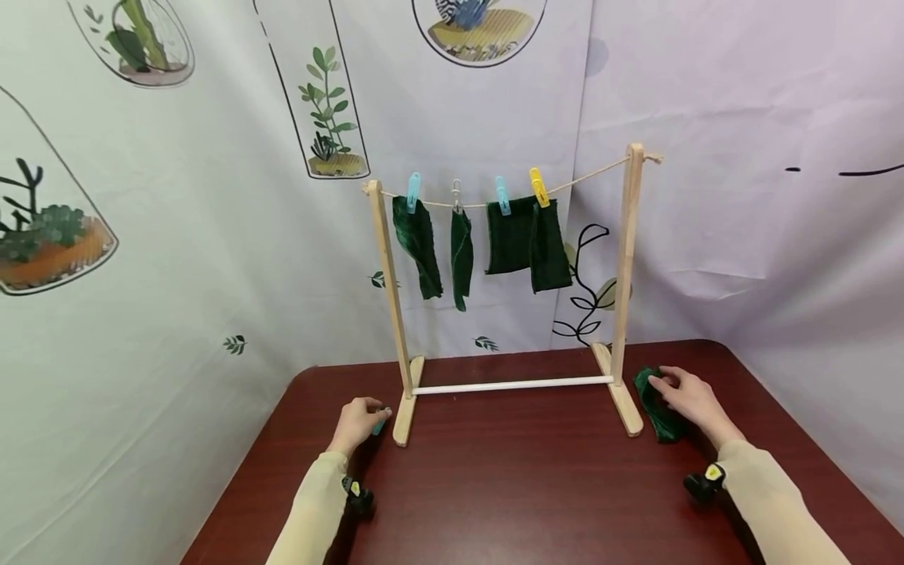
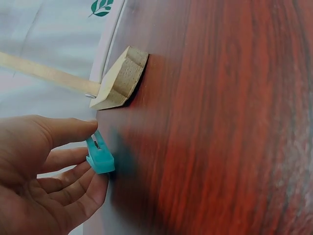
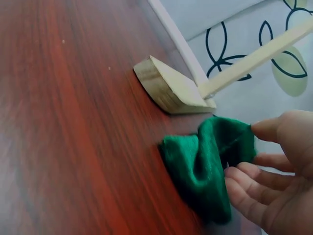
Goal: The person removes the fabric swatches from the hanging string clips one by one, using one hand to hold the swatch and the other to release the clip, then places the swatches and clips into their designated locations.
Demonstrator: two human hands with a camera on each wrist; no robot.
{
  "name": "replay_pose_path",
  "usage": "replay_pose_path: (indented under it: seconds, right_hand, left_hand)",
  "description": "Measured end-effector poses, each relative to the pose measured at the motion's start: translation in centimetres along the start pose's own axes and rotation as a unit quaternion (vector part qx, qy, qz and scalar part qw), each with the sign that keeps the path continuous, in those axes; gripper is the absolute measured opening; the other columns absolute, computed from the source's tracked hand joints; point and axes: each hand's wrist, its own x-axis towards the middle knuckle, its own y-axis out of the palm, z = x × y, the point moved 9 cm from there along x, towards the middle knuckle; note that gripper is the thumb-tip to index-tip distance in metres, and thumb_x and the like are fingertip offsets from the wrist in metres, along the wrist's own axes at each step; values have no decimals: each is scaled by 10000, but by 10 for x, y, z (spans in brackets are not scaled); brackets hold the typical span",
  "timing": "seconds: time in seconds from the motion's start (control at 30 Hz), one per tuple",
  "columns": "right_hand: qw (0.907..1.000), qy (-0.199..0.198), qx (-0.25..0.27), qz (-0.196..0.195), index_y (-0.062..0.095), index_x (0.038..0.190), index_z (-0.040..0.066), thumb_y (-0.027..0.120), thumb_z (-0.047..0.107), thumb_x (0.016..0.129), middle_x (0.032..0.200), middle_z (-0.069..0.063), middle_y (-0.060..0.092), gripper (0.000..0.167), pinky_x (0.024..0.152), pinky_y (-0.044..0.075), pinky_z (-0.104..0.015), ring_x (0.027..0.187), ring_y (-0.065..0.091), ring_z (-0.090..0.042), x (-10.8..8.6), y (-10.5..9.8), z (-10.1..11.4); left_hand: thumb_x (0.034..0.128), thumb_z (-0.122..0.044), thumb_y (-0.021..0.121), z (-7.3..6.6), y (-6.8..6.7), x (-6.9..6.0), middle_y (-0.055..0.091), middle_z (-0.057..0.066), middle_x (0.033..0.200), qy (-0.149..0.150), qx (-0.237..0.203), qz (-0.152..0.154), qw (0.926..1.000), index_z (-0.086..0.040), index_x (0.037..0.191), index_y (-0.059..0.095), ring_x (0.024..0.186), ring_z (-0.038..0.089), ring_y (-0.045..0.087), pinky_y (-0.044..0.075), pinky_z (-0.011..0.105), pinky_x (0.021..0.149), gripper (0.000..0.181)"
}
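Note:
My left hand [image 1: 359,424] pinches a light blue clothespin [image 2: 100,155] between thumb and fingers, just left of the rack's left foot. On the other side, my right hand [image 1: 690,400] holds the edge of a dark green cloth [image 3: 205,166] by thumb and fingertips, the rest of it folded on the table beside the right foot. Between the hands stands a wooden drying rack [image 1: 625,267] with a string line [image 1: 589,176]. Several green cloths hang from it, among them a wide one [image 1: 510,239], under blue clothespins [image 1: 413,192], a pale clip [image 1: 457,196] and a yellow clothespin [image 1: 539,187].
The rack stands on a dark red-brown table [image 1: 508,471] with rounded back corners. A white crossbar [image 1: 512,385] joins its feet [image 1: 408,412] low over the tabletop. Behind hangs a pale backdrop [image 1: 706,259] printed with plants. Small cameras [image 1: 359,498] sit on both wrists.

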Motion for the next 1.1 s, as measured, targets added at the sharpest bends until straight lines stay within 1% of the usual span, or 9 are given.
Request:
replay_pose_path:
  seconds: [0.13, 0.3, 0.43, 0.63, 0.7, 0.77, 0.93, 1.03, 1.1]
  right_hand:
    - [9991, -311, -213, -185, 430, 1403, -153, 595, 237, 1019, 1175, -371, 585, 572, 781, 536, -520, 905, 652, -422, 8, 4, 6]
    - [9974, -480, -478, -234, 510, 1318, -190, 626, 58, 943, 1224, -405, 562, 464, 858, 479, -627, 1073, 550, -567, 14, 9, 7]
    - [9978, -514, -426, -54, 533, 1312, -181, 609, -1, 923, 1286, -417, 526, 436, 783, 518, -544, 1033, 585, -528, 17, 16, 8]
    - [9978, -515, -394, 124, 575, 1296, -148, 591, 16, 915, 1299, -429, 511, 414, 791, 490, -512, 1074, 565, -519, 21, 25, 14]
    - [9978, -506, -377, 177, 580, 1293, -144, 573, 15, 914, 1305, -435, 500, 411, 761, 467, -479, 991, 570, -470, 22, 28, 16]
    - [9981, -465, -297, 268, 571, 1303, -144, 546, 10, 919, 1314, -442, 485, 414, 694, 430, -433, 806, 542, -377, 23, 31, 16]
    - [9981, -415, -120, 428, 549, 1329, -144, 503, 6, 943, 1328, -448, 464, 417, 625, 372, -365, 556, 328, -193, 22, 37, 15]
    - [9978, -428, -184, 464, 558, 1323, -140, 502, 10, 944, 1331, -447, 465, 412, 650, 386, -387, 588, 370, -212, 20, 38, 17]
    - [9976, -449, -269, 451, 571, 1312, -135, 510, 10, 941, 1331, -443, 470, 403, 685, 401, -415, 684, 454, -265, 19, 37, 19]
  left_hand:
    - [923, -172, 726, -4, 0, -1, 696, 241, 1021, 63, -17, -29, 10000, 108, 1103, 699, 887, 348, 659, 549, 440, 701, 335]
    - [928, -142, 722, 1, 5, 2, 699, 227, 1044, -156, -79, 54, 9998, 101, 1125, 698, 922, 347, 661, 551, 455, 733, 314]
    - [933, -144, 725, 4, 5, 2, 702, 215, 1051, -263, -31, 37, 9996, 95, 1134, 699, 916, 321, 666, 553, 438, 719, 314]
    - [929, -129, 723, 0, 7, 3, 700, 232, 1032, -199, -83, -9, 9998, 112, 1110, 699, 887, 326, 666, 553, 452, 712, 302]
    - [930, -129, 722, -1, 8, 3, 702, 237, 1029, -199, -82, -52, 9998, 115, 1099, 700, 885, 329, 669, 555, 456, 717, 298]
    - [930, -137, 725, -1, 9, 4, 702, 239, 1036, -262, -88, -103, 9996, 111, 1096, 702, 894, 332, 670, 556, 457, 730, 299]
    - [921, -144, 736, -1, 9, 2, 705, 234, 1028, -352, -59, -242, 9991, 103, 1071, 710, 890, 331, 670, 557, 464, 745, 290]
    - [920, -138, 733, -3, 9, 0, 705, 229, 1020, -327, -36, -240, 9992, 102, 1057, 712, 888, 333, 668, 557, 471, 747, 277]
    - [921, -135, 729, -3, 8, -1, 705, 223, 1020, -337, -40, -226, 9992, 96, 1051, 715, 894, 334, 665, 555, 473, 755, 266]
